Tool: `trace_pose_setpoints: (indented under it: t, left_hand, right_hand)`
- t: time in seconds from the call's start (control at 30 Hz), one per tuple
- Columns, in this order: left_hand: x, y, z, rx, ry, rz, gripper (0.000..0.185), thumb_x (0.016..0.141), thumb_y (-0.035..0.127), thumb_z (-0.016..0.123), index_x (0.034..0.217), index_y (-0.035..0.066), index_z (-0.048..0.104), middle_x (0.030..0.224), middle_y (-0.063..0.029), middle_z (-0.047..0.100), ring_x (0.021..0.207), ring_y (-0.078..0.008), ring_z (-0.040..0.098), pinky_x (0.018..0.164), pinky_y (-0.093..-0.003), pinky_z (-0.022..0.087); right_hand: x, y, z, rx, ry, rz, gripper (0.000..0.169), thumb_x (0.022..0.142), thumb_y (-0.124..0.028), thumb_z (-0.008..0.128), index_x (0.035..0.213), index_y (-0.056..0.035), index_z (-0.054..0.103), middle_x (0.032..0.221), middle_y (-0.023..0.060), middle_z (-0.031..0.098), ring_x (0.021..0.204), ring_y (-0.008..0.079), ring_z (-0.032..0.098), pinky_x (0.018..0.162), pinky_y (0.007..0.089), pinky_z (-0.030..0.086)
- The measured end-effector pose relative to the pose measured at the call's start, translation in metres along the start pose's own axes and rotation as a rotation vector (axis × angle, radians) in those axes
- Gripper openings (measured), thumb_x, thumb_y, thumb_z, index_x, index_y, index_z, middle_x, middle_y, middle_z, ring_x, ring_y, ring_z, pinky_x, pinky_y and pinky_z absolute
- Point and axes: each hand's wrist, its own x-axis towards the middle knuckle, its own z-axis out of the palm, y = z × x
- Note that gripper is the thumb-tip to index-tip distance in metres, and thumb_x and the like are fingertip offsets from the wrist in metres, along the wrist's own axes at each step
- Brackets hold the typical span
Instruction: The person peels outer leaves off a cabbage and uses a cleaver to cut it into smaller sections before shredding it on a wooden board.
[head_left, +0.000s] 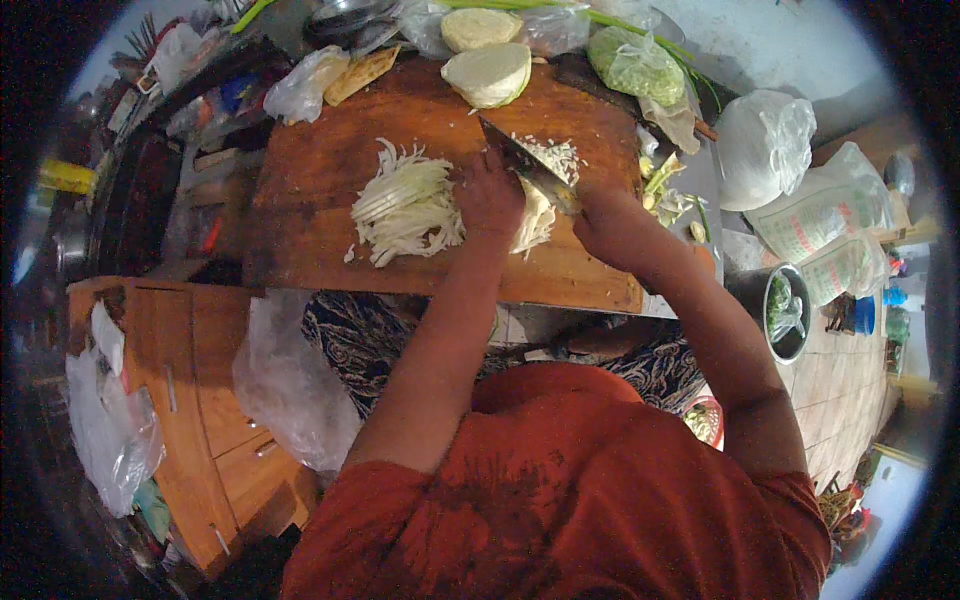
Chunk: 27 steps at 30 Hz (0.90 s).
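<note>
My right hand (611, 221) grips the handle of a cleaver (531, 161), its dark blade slanting up and left over the wooden cutting board (315, 187). Just left of the blade, my left hand (491, 191) holds down cabbage strips (535, 217), which show between my two hands. The left fingertips lie close to the blade and are hard to make out. Finely chopped cabbage (556, 159) lies beyond the blade. A larger heap of shredded cabbage (409, 206) sits left of my left hand. At the board's far edge rests a cut cabbage piece (489, 75).
Behind it is another pale cut piece (480, 28). A bag of chopped greens (637, 66) stands far right, with vegetable trimmings (667, 187) beside the board. Plastic bags (765, 150) and a metal pot (786, 315) are at right; a wooden cabinet (180, 352) is at left.
</note>
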Motion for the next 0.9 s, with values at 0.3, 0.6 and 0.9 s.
trace_pose_setpoints:
  t: [0.3,0.6,0.9]
  left_hand:
    - [0.003,-0.005,0.007,-0.105,-0.014,-0.041,0.026,0.083,0.019,0.054,0.105,0.008,0.047,0.108,-0.0144,0.051,0.092,-0.0337,0.059,0.073,-0.0498,0.047]
    - [-0.004,-0.003,-0.004,-0.126,0.024,0.005,0.025,0.08,0.017,0.058,0.1,0.007,0.048,0.104,-0.0144,0.051,0.088,-0.033,0.059,0.069,-0.0469,0.048]
    - [-0.007,-0.008,0.004,-0.168,0.032,-0.1,0.022,0.08,0.019,0.057,0.098,0.008,0.049,0.101,-0.0135,0.053,0.087,-0.0327,0.058,0.07,-0.0479,0.046]
  right_hand:
    - [0.005,0.009,0.017,0.135,0.046,0.075,0.022,0.082,-0.018,0.054,0.093,0.0007,0.054,0.082,0.0271,0.06,0.081,0.0453,0.059,0.071,0.0526,0.046]
    - [0.013,0.0,0.034,-0.027,-0.069,0.152,0.023,0.084,-0.02,0.052,0.092,0.0022,0.053,0.081,0.0286,0.06,0.078,0.0463,0.059,0.071,0.0531,0.046]
    - [-0.015,-0.004,0.011,0.134,0.076,0.034,0.024,0.085,-0.021,0.055,0.091,0.002,0.052,0.078,0.0274,0.058,0.077,0.0457,0.057,0.066,0.048,0.045]
